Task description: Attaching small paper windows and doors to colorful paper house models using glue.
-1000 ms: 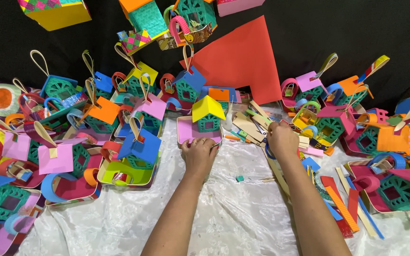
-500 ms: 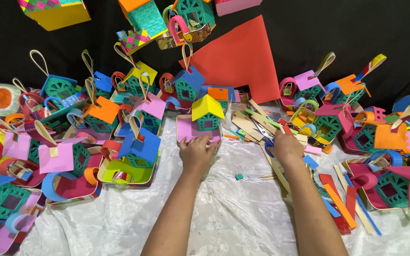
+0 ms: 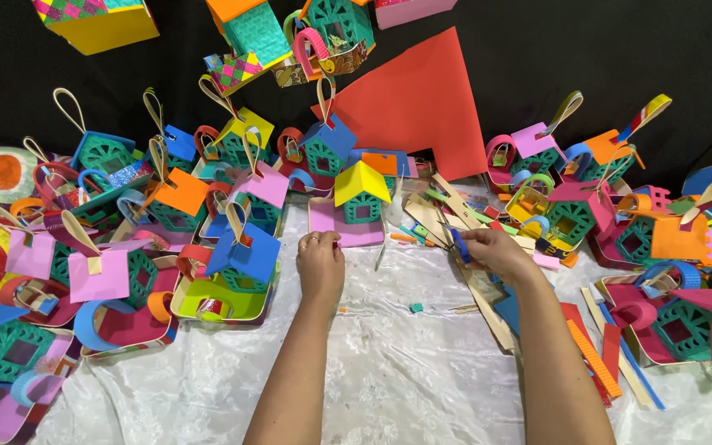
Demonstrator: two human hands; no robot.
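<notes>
Pinching a blue paper strip, the right hand lifts it; the left hand, fingers curled, steadies the pink base.

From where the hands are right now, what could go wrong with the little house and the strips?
1. The left hand rests on the pink base of the yellow-roofed paper house; pressing could crease or tip it.
2. The right hand pinches a blue strip over the loose pile of strips; a sweep might scatter them.
3. A small teal scrap lies loose on the white cloth and may be lost.
</notes>
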